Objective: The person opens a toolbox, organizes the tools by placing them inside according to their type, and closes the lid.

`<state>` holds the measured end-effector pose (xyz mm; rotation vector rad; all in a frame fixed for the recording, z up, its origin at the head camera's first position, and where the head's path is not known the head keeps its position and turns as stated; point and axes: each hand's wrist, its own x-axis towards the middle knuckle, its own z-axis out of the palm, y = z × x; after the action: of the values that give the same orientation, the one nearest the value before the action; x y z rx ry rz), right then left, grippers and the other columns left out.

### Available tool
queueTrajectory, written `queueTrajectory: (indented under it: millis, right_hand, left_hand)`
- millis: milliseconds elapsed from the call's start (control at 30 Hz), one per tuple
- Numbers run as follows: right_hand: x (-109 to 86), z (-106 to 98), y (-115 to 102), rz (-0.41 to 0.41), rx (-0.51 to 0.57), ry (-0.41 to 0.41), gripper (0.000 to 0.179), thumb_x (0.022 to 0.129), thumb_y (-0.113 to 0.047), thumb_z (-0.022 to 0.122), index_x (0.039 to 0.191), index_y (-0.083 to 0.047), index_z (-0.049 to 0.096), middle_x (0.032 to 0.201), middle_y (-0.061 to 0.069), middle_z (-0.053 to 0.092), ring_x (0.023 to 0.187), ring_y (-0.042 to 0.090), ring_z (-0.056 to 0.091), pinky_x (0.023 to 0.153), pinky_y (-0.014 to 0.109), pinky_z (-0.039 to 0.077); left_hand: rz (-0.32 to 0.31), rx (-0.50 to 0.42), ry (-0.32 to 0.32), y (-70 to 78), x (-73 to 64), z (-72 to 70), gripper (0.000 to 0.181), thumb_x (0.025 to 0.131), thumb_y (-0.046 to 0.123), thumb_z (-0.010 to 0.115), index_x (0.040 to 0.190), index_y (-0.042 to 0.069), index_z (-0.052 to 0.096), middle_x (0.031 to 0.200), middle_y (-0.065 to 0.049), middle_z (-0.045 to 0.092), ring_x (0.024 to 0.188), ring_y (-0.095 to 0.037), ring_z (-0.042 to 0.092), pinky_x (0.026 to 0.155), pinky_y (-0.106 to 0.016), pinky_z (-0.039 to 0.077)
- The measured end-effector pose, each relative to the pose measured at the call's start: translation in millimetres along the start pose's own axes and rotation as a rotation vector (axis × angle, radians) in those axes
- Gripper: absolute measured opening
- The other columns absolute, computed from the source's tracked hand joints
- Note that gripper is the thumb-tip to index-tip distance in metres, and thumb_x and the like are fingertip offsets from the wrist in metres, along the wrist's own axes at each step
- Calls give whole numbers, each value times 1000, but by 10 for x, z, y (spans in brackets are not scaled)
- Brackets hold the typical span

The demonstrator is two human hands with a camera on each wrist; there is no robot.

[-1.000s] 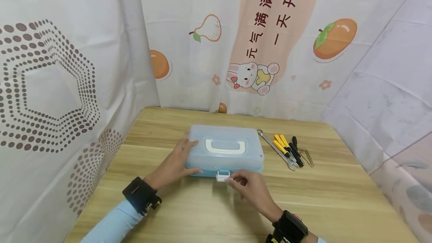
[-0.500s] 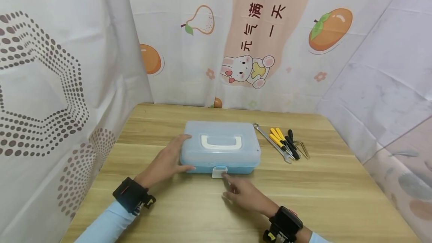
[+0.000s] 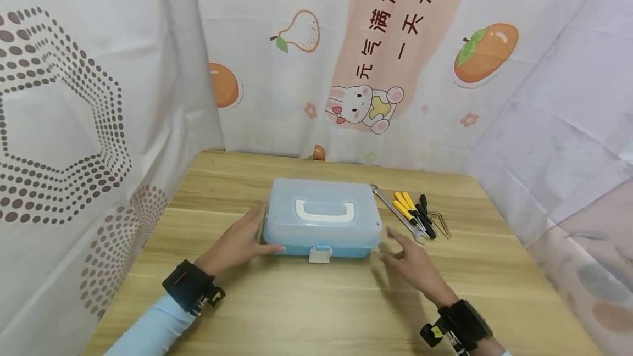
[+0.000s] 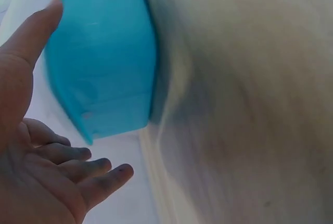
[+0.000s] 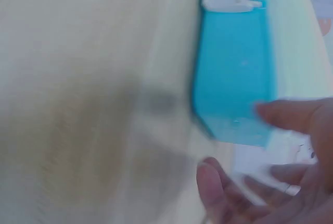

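A toolbox (image 3: 322,231) with a clear bluish lid, a white carry handle (image 3: 324,215) and a blue base lies flat on the table, its lid down. At its front the white latch (image 3: 320,255) tilts outward from the base. My left hand (image 3: 237,243) is at the box's left end, fingers spread beside it and thumb by the front corner; in the left wrist view the fingers curl loosely around nothing. My right hand (image 3: 417,268) hovers off the front right corner, fingers apart; the right wrist view shows a fingertip overlapping the blue base (image 5: 234,67), contact unclear.
Right of the box lie a combination wrench (image 3: 395,212), yellow-handled tools (image 3: 405,206), black-handled tools (image 3: 424,218) and brass-coloured hex keys (image 3: 440,224). Printed curtains surround the wooden table (image 3: 316,301) at the back and sides.
My right hand has left the latch and moved right to the box's front right corner. My left hand stays at the left end, its fingers slipping lower off the lid's edge.
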<state>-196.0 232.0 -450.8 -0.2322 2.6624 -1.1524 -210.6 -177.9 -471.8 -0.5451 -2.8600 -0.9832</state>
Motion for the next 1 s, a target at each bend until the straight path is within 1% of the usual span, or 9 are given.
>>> queueTrajectory:
  millis: [67,133,233,400,567,667,767,867,1000]
  right_hand:
    - [23,42,15,-1,47,1,83,100,-38,69,164,-16,22,149,18,54,122,35,62,97,54,51]
    - [39,109,3,3,98,-12,91,99,-46,68,165,-18,12,151,17,52,134,37,53,105,59,43]
    - [48,204,-42,2,133,9,94,98,-49,68,164,-13,11,157,18,44,141,36,46,110,59,38]
    - [34,292,-148,-23,106,120,94,96,-50,70,163,-10,17,163,19,31,132,41,55,104,52,47]
    - [-7,309,-191,-115,12,240,86,96,-47,71,160,-8,28,162,20,33,125,48,58,96,54,52]
    - [-16,289,-192,-219,-57,379,66,98,-31,74,153,-7,46,151,22,50,115,46,64,83,52,58]
    - [29,245,-192,-381,-140,550,48,92,-11,78,137,-4,64,133,21,65,111,42,66,79,50,57]
    - [110,182,-199,-574,-210,678,42,81,4,82,122,2,71,125,20,70,112,42,65,99,34,50]
    - [196,88,-202,-715,-271,709,41,78,7,81,117,4,69,125,18,70,116,41,64,108,23,39]
  left_hand:
    - [-17,3,-8,-11,-15,-10,124,80,64,79,161,-3,13,166,-24,19,150,-41,28,115,-57,31]
    - [-16,8,-11,-13,-23,-10,120,82,64,76,161,-2,15,166,-22,19,150,-39,28,115,-56,31]
    - [2,22,3,-7,-39,-5,115,85,62,74,161,-2,16,166,-21,20,150,-38,29,115,-55,32]
    - [19,34,41,21,-76,-27,106,89,57,73,161,2,19,165,-19,22,150,-37,31,115,-55,32]
    - [64,37,112,53,-90,-114,94,90,50,74,160,6,30,162,-17,33,147,-39,35,112,-57,35]
    - [83,25,144,76,-95,-176,88,92,51,71,160,9,34,161,-15,37,147,-37,37,112,-57,36]
    - [61,-26,152,99,-103,-223,85,94,57,65,160,13,35,160,-13,40,147,-33,38,113,-55,36]
    - [31,-79,155,112,-108,-246,91,90,60,67,160,12,35,160,-13,39,146,-33,39,113,-54,36]
    - [30,-125,115,90,-110,-211,105,80,51,81,161,8,30,156,-18,45,140,-36,48,109,-54,41]
